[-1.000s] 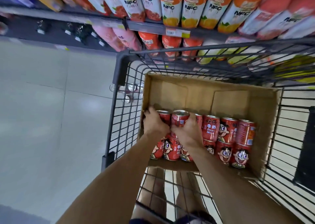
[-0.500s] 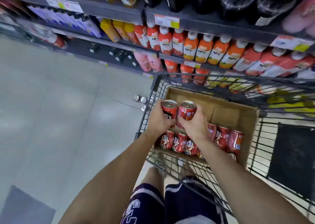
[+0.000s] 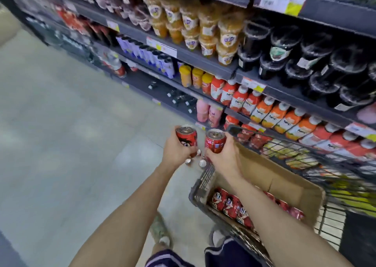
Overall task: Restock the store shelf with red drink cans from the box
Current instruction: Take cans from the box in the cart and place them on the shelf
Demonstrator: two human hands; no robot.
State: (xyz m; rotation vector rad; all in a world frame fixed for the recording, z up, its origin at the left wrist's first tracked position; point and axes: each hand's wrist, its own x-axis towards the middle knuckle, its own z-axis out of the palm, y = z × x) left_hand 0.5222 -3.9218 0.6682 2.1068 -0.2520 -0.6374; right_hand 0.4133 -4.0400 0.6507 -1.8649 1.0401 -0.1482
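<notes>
- each hand carries one red drink can, both cans upright and held out over the floor, just left of the cart's front corner.
- the left can (image 3: pixel 186 135) shows a cartoon face on its side; the left hand (image 3: pixel 175 150) grips it from below and from the 8 o'clock side, fingers curled and clamped round the lower body.
- the right can (image 3: pixel 215 141) sits at 3 o'clock from the left can, close beside it but apart; the right hand (image 3: pixel 223 155) wraps it from the 4 o'clock side, fingers clamped on the can.
- the cardboard box (image 3: pixel 284 182) lies at 5 o'clock from the hands, inside the wire cart (image 3: pixel 200 187), its flaps open.
- more red cans (image 3: pixel 231 204) lie in the box, cartoon faces up, partly hidden by the right forearm.
- on the floor (image 3: pixel 61 144) just below the hands, at 6 o'clock, stand a few small silver-topped things (image 3: pixel 202 163); too blurred to name.
- the store shelf (image 3: pixel 203 61) runs from 10 o'clock to 3 o'clock, with several tiers.
- orange and red juice bottles (image 3: pixel 270 112) fill the tier at 2 o'clock, pink bottles (image 3: pixel 208 112) stand at 1 o'clock from the hands, dark bottles (image 3: pixel 305 63) and orange cups (image 3: pixel 203 28) sit on tiers above.
- at 6 o'clock, the person's dark shorts (image 3: pixel 223 254) and a shoe (image 3: pixel 160 232) show.
</notes>
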